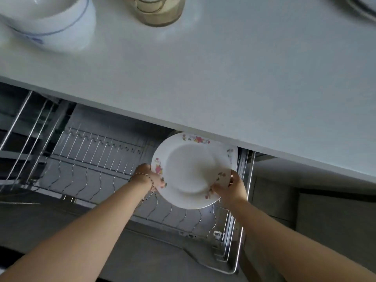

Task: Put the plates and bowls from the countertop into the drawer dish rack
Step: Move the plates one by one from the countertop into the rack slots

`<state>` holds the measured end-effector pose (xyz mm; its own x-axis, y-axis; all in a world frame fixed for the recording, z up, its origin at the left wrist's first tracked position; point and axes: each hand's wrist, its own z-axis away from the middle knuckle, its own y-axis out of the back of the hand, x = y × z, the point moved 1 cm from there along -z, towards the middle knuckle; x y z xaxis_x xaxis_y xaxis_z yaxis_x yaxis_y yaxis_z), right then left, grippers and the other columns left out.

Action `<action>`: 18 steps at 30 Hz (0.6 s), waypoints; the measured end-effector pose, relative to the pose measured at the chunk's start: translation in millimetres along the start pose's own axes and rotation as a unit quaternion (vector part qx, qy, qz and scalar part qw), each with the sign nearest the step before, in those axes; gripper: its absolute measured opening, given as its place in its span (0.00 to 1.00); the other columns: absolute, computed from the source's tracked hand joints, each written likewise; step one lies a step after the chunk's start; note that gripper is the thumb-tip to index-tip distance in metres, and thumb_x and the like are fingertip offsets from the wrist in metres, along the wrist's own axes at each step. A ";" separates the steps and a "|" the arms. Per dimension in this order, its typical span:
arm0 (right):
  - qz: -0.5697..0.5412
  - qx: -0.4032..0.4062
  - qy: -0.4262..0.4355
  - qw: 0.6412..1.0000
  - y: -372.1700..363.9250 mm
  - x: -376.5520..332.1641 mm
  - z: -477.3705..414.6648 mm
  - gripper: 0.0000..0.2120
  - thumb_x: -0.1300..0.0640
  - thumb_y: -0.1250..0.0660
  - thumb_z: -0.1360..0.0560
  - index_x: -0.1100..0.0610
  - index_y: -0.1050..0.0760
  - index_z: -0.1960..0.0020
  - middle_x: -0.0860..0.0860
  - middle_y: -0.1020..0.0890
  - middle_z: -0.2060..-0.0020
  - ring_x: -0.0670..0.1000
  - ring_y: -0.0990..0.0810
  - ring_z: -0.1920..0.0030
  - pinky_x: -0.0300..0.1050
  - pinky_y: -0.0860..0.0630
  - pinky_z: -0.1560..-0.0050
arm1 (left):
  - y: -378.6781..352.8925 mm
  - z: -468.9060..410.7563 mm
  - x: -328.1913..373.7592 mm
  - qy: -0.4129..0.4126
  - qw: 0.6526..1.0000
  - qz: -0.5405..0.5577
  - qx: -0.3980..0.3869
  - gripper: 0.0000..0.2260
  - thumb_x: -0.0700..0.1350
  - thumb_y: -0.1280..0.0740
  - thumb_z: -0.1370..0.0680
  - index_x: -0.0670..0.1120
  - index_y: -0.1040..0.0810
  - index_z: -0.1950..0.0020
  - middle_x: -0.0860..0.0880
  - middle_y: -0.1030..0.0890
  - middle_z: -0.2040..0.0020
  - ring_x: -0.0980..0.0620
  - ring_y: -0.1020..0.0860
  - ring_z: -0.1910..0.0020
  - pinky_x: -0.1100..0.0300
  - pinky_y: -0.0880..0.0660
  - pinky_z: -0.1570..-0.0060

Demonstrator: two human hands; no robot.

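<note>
Hands meet on a white plate with a flowered rim (191,171), held over the right end of the pulled-out drawer dish rack (97,171). The left hand (147,176) grips the plate's left edge, fingers wrapped behind it, and a thin beaded bracelet (145,178) circles that wrist. The right hand (232,187) pinches the lower right rim, with fingertips (213,189) lying on the plate's face. The plate is tilted, its face turned up toward the camera, and its top edge sits just under the front lip of the pale countertop (223,78). Whether its lower edge already touches the wires is hidden by the plate itself. The rack's wavy wire dividers run leftward from the plate in two rows, and those slots that show hold no dishes. A metal rail frames the drawer on its right side. Up on the countertop, a white bowl with a thin blue line (50,21) stands at the far left, partly cut off by the frame. A stack of beige-rimmed bowls (160,11) stands near it, toward the middle, apart from the white bowl. At the top right corner, the edge of another plate (364,5) shows, well apart from the bowls. Both bare forearms reach in from the bottom corners.
</note>
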<state>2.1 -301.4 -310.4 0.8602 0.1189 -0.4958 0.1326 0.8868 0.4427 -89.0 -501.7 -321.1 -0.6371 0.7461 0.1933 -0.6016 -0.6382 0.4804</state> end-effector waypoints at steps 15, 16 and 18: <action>-0.080 0.124 -0.106 0.983 -18.6 7.5 -24.5 0.24 0.69 0.32 0.30 0.60 0.29 0.36 0.57 0.23 0.43 0.54 0.23 0.55 0.29 0.30 0.64 | -42.9 -22.7 27.8 -0.044 0.994 0.014 0.099 0.22 0.35 0.36 0.25 0.42 0.34 0.33 0.42 0.24 0.37 0.41 0.25 0.38 0.52 0.28 0.37; -0.080 0.117 -0.118 0.983 -19.8 8.5 -23.0 0.21 0.67 0.32 0.30 0.60 0.28 0.37 0.58 0.22 0.43 0.55 0.23 0.53 0.35 0.30 0.59 | -46.1 -21.8 24.9 -0.042 0.993 0.074 0.083 0.23 0.34 0.37 0.26 0.44 0.35 0.31 0.44 0.24 0.36 0.41 0.25 0.38 0.51 0.27 0.37; -0.082 0.080 -0.148 0.982 -22.7 7.7 -20.8 0.10 0.66 0.34 0.28 0.62 0.24 0.47 0.60 0.19 0.47 0.53 0.25 0.57 0.40 0.32 0.58 | -51.4 -17.1 22.9 -0.003 0.973 0.228 0.030 0.30 0.33 0.39 0.28 0.50 0.39 0.28 0.46 0.28 0.32 0.40 0.26 0.37 0.43 0.26 0.39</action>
<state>-4.5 -311.3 -339.8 0.9233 -0.1757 -0.3415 0.3363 0.7992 0.4982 -80.9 -455.0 -356.0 -0.8277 0.3902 0.4034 -0.2287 -0.8909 0.3924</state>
